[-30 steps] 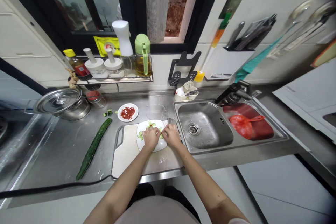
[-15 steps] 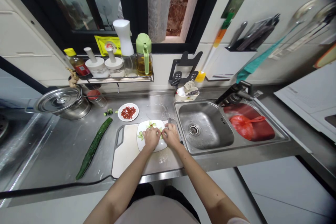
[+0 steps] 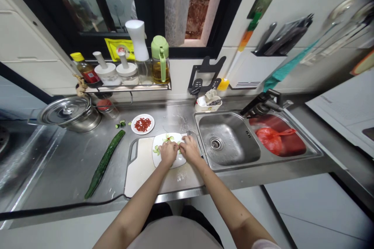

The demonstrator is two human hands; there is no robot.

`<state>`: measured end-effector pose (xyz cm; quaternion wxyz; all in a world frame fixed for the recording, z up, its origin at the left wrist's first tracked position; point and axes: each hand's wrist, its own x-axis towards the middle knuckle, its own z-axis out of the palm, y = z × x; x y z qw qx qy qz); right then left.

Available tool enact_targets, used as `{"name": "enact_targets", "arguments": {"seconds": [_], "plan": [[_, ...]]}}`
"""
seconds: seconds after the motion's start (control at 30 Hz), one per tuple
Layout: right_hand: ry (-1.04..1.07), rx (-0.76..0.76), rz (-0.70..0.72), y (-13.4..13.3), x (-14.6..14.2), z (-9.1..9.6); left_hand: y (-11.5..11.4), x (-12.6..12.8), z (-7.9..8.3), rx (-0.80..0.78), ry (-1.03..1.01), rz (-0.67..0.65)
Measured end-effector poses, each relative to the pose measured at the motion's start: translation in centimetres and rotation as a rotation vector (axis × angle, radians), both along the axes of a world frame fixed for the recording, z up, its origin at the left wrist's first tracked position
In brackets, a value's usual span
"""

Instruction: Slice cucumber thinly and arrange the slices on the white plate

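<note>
A white square plate [image 3: 158, 141] lies on the cutting board [image 3: 139, 177], with thin green cucumber slices [image 3: 168, 137] fanned into small flowers, one with red at its middle. Over the plate's right half, my left hand [image 3: 168, 153] and my right hand [image 3: 189, 149] meet at the fingertips. Both pinch at green cucumber slices there; the fingers partly hide them. Behind the board, a small white plate [image 3: 133, 127] holds chopped red pieces [image 3: 143, 124]. To the left lies a whole cucumber [image 3: 104, 165], with a few cut cucumber bits [image 3: 120, 125] beyond it.
The double sink [image 3: 233, 159] is at the right, with a red bag [image 3: 270, 141] in its far basin and a black faucet [image 3: 260, 105] behind. A lidded pot [image 3: 70, 114] stands far left. Bottles and jars line a wall shelf [image 3: 131, 88]. A black cable [image 3: 73, 207] runs along the front edge.
My right hand's fingers have shifted slightly at the plate's right side. My left hand stays nearly in place, and the plates and cucumber have not moved.
</note>
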<state>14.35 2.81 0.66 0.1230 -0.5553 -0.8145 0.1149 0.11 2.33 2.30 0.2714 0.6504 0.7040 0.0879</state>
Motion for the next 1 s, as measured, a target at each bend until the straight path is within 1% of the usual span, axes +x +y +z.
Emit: {"name": "enact_targets", "arguments": {"seconds": [0.17,0.37,0.73,0.9,1.0], "plan": [[0.023,-0.011,-0.018,0.0,0.0,0.1,0.1,0.1,-0.1,0.008,0.0,0.009],[0.097,0.004,-0.123,-0.2,0.2,-0.1,0.0,0.2,0.0,0.01,-0.01,0.01],[0.103,-0.006,-0.143,-0.1,0.0,-0.3,0.0,0.1,0.2,0.02,-0.021,0.019],[0.15,0.023,-0.162,-0.3,0.3,0.1,0.0,-0.2,0.5,0.028,-0.042,0.047],[0.213,0.071,-0.2,-0.2,0.7,0.5,-0.1,-0.8,1.0,0.053,-0.088,0.101]]}}
